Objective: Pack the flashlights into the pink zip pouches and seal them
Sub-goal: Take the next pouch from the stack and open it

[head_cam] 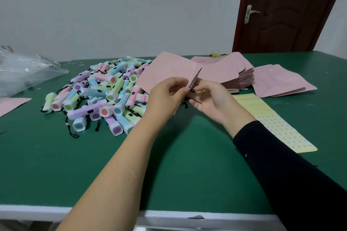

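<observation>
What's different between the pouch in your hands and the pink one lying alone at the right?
The held pouch is lifted, edge-on, pinched by the left hand and right hand; the lone pouch lies on the table, untouched, broad face up. Both are pink.

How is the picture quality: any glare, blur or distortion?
Head view: soft, even light, faint shadow on the green table beneath the left hand and right hand; glare on the clear plastic bag; wide-angle distortion tilts the door; the pink pouch they hold looks slightly blurred.
</observation>
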